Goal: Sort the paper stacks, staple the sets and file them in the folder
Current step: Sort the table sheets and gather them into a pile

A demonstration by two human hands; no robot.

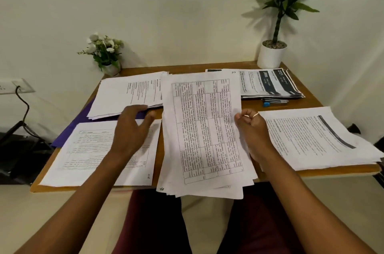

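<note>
Purple folder [68, 131] under stack [124, 95] | stapler [274, 103] beyond | right fingers [243, 117] pinch sheet [207, 129]

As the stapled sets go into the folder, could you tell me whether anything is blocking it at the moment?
Yes. The purple folder lies under the far-left paper stack, which covers most of it; the near-left papers overlap its near edge. Both would likely need moving before it opens.
</note>
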